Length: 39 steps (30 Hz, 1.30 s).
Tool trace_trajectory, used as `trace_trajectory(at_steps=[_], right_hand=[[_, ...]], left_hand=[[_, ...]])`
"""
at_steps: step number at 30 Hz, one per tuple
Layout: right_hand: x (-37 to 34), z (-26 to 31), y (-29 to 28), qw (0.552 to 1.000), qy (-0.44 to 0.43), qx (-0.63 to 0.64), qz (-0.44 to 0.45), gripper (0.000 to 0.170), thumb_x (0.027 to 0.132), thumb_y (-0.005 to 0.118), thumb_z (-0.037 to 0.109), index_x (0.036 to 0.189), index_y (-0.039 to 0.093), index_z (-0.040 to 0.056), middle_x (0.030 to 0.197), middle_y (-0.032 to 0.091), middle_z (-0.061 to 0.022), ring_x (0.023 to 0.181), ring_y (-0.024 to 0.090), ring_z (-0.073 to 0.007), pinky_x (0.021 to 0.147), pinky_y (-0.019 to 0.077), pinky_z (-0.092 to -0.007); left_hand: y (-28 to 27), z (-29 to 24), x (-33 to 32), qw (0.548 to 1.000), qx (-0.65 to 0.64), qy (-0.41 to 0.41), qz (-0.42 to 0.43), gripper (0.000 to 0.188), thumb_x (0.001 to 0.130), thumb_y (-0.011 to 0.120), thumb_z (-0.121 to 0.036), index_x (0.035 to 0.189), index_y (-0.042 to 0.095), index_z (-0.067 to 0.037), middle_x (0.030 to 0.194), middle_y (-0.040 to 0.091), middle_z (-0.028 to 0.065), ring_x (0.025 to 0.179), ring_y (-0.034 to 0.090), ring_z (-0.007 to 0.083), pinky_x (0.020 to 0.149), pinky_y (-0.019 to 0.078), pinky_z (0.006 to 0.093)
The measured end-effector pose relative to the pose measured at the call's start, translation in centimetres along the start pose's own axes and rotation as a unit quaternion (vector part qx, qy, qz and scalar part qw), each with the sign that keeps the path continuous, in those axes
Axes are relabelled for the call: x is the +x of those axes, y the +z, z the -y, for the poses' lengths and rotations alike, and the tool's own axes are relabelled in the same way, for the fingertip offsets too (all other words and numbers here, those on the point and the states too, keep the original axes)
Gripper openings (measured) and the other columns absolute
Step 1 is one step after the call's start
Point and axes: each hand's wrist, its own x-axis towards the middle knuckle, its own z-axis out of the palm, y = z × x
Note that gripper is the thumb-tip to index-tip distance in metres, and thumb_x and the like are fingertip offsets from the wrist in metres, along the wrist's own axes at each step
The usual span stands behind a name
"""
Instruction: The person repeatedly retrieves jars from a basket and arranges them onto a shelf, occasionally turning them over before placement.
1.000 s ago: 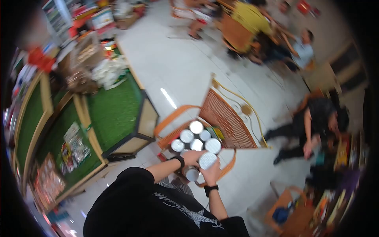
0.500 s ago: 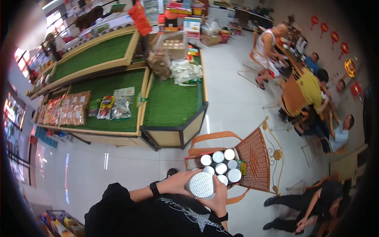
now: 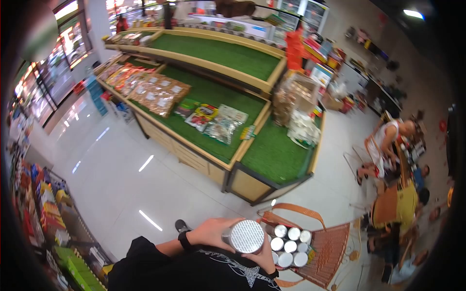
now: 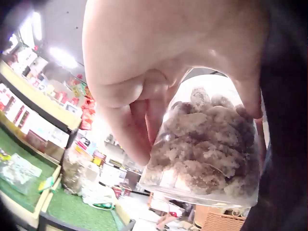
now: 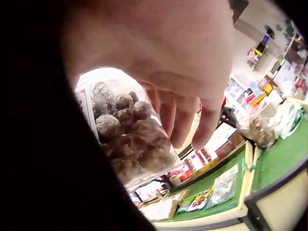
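Now the head view is swinging so that the chair (image 3: 335, 237) is lying lower right, with the stand (image 3: 272, 150) showing beyond the chair and to its left. The jar (image 3: 246, 236) is hanging just left of the chair, patterned silver end up, and lumpy pieces (image 4: 202, 149) are showing through its clear wall. The left hand (image 3: 213, 233) is gripping one side and the right hand (image 3: 264, 257) is clasping the other. The other jars (image 3: 290, 246) are standing on the chair, no longer directly behind the held one. Probably the person is turning, keeping the jar off the chair, while neither grip is loosening.
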Motion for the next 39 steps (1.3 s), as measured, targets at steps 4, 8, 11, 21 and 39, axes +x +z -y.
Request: trace_trajectory(at_steps=[4, 8, 11, 21, 39], right_hand=[[4.7, 0.8, 5.0, 0.992, -0.014, -0.072, 0.101, 0.106, 0.057, 0.09, 0.036, 0.137, 0.036, -0.004, 0.132, 0.051, -0.0197, 0.124, 0.05, -0.0289, 0.104, 0.0376, -0.0388], [9.5, 1.6, 12.5, 0.975, -0.022, -0.137, 0.173, 0.104, 0.06, 0.088, 0.04, 0.138, 0.035, -0.0037, 0.132, 0.05, -0.0213, 0.125, 0.049, -0.0312, 0.104, 0.0378, -0.0396], [12.8, 2.1, 18.4, 0.966, -0.044, -0.145, 0.211, 0.104, 0.062, 0.087, 0.042, 0.139, 0.033, -0.0029, 0.133, 0.05, -0.0222, 0.126, 0.049, -0.0319, 0.105, 0.0372, -0.0399], [19.4, 3.5, 31.2, 0.891, -0.025, -0.143, 0.43, 0.102, 0.065, 0.086, 0.035, 0.143, 0.03, -0.0003, 0.136, 0.048, -0.0211, 0.128, 0.047, -0.03, 0.106, 0.0358, -0.0372], [39.6, 4.3, 40.7, 0.832, -0.142, -0.161, 0.512, 0.111, 0.063, 0.083, 0.051, 0.145, 0.026, 0.0015, 0.127, 0.053, -0.0273, 0.114, 0.056, -0.0409, 0.098, 0.0427, -0.0415]], left_hand=[[-3.5, 2.3, -5.9, 0.994, -0.004, -0.033, -0.101, 0.1, 0.062, 0.083, -0.047, 0.141, 0.039, -0.005, 0.12, 0.06, 0.0189, 0.11, 0.059, 0.034, 0.094, 0.0466, 0.0385], [-8.6, 4.4, -11.8, 0.98, -0.021, -0.112, -0.165, 0.1, 0.062, 0.084, -0.047, 0.141, 0.039, -0.005, 0.122, 0.06, 0.0192, 0.112, 0.059, 0.0334, 0.096, 0.0457, 0.0381], [-11.6, 6.4, -16.2, 0.961, -0.02, -0.159, -0.225, 0.1, 0.062, 0.084, -0.049, 0.14, 0.039, -0.006, 0.124, 0.059, 0.0185, 0.113, 0.058, 0.0336, 0.096, 0.0454, 0.0379], [-13.7, 9.1, -26.0, 0.858, -0.156, -0.257, -0.417, 0.099, 0.058, 0.091, -0.032, 0.136, 0.039, 0.001, 0.126, 0.058, 0.0183, 0.121, 0.054, 0.0274, 0.102, 0.0417, 0.0374], [-26.9, 17.4, -21.8, 0.79, -0.06, -0.29, -0.536, 0.097, 0.058, 0.09, -0.033, 0.135, 0.041, 0.001, 0.126, 0.058, 0.0181, 0.12, 0.056, 0.027, 0.102, 0.0427, 0.0358]])
